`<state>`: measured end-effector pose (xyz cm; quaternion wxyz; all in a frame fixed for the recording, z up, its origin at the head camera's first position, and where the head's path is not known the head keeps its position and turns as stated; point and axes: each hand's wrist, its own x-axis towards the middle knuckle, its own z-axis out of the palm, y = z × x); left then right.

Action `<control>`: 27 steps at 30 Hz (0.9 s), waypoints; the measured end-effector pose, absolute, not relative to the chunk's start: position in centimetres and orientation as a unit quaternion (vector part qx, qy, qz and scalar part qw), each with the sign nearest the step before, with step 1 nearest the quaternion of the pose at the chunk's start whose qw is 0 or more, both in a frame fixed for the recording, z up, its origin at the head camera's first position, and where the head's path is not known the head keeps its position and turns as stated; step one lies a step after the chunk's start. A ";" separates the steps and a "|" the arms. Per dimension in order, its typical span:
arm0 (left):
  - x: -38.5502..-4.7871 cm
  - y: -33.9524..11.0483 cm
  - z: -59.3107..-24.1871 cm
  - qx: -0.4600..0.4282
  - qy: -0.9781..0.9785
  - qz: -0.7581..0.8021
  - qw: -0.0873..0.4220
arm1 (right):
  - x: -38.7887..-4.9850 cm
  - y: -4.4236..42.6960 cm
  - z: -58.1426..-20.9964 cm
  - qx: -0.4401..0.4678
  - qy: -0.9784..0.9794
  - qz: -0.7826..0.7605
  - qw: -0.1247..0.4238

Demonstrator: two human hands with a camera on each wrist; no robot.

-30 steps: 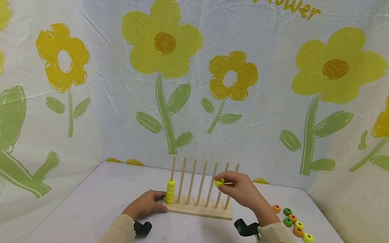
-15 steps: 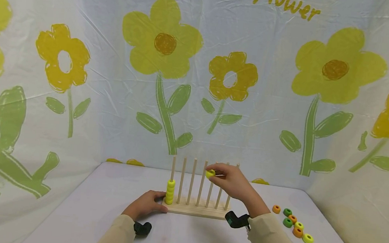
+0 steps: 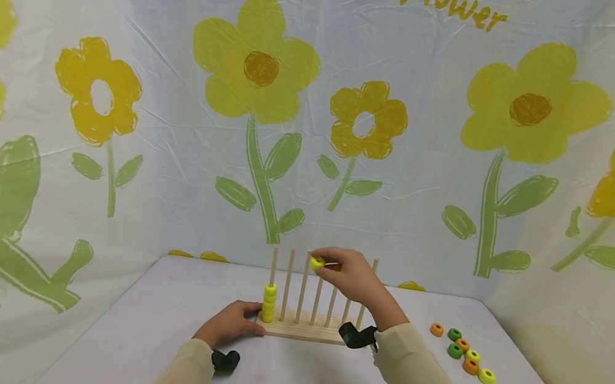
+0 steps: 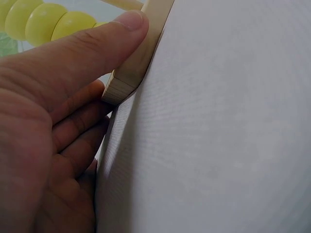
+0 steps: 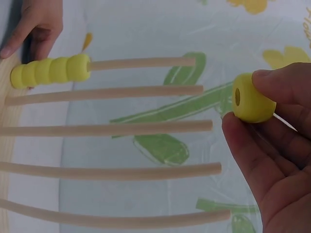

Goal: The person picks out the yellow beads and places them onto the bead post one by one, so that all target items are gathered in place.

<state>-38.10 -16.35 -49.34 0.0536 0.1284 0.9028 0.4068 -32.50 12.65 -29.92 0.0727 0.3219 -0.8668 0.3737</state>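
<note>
The right hand point(image 3: 357, 277) pinches a yellow bead point(image 3: 316, 263) between thumb and fingers, raised above the bench point(image 3: 278, 378) near the upper ends of the wooden pegs point(image 3: 286, 289); in the right wrist view the bead's hole faces the pegs and a gap shows between it and their tips. The left hand point(image 3: 230, 324) grips the left end of the wooden base point(image 3: 305, 331), its thumb along the front edge and its forefinger at the corner. Seven pegs stand upright in a row on that base, and the leftmost carries a stack of yellow beads point(image 3: 269, 304). To the right of the base, three orange beads point(image 3: 471, 367), two green beads point(image 3: 455, 352) and two loose yellow beads point(image 3: 486, 378) lie grouped on the bench. A flower-printed cloth point(image 3: 414, 184) hangs behind.
</note>
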 end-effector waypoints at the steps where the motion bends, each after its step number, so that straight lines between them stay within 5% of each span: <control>1: -38.1 -16.4 -49.3 0.128 0.903 0.408 0.053 | -32.6 12.5 -29.9 0.320 -0.867 0.375 0.073; 27: -37.8 -16.3 -49.1 0.129 0.902 0.409 0.059 | -34.2 9.9 -28.9 0.326 -0.869 0.364 0.079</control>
